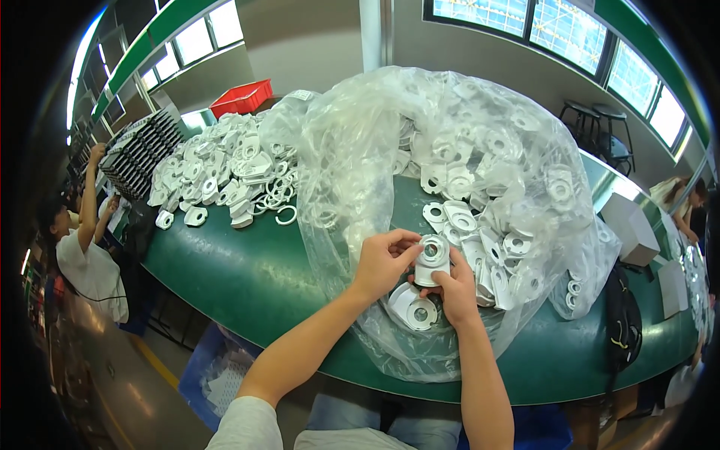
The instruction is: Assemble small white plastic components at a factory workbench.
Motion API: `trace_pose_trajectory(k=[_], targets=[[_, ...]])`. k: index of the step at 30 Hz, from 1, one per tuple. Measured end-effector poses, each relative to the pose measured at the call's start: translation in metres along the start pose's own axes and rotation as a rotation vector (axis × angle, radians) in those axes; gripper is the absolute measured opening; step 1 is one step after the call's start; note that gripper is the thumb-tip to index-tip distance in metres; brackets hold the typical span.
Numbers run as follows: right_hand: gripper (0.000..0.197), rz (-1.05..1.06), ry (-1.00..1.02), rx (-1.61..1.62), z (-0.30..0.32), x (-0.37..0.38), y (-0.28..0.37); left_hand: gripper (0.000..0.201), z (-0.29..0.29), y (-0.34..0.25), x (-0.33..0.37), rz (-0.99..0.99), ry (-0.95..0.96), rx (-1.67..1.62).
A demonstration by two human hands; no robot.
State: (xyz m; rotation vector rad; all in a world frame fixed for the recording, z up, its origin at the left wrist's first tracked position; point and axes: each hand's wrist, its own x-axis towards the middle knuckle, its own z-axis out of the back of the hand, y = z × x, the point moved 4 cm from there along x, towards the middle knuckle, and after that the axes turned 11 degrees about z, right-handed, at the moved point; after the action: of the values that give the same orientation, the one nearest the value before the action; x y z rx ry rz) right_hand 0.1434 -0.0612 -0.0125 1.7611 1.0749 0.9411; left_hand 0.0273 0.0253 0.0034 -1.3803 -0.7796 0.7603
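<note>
Green workbench [247,277], factory hall: you pinched one white plastic bracket [433,259] between left hand [382,262] and right hand [454,292], raised above the opened clear bag [375,150] for viewing.

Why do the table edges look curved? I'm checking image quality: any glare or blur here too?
Head view: fisheye bending bows the green table edge and window frames toward the dark rim; daylight from the windows glares on the clear plastic bag; the left hand, right hand and white plastic part are sharp; the corners are blacked out.
</note>
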Motion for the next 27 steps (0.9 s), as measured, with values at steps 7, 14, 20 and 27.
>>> trace_pose_trajectory(k=[7,14,20,27], targets=[[0.038,0.007,0.025,-0.039,-0.002,0.000,0.000,0.014,0.002,-0.002,0.000,-0.047,-0.053,0.084],[0.036,0.038,0.029,-0.019,0.000,-0.001,-0.003,0.017,0.003,-0.003,0.001,-0.118,-0.065,0.185],[0.035,0.041,0.016,-0.029,-0.003,-0.002,0.003,0.019,0.004,-0.006,0.000,-0.111,-0.093,0.175],[0.035,0.067,0.047,-0.034,-0.004,-0.003,0.001,0.016,0.004,0.005,0.005,0.063,0.040,-0.030]])
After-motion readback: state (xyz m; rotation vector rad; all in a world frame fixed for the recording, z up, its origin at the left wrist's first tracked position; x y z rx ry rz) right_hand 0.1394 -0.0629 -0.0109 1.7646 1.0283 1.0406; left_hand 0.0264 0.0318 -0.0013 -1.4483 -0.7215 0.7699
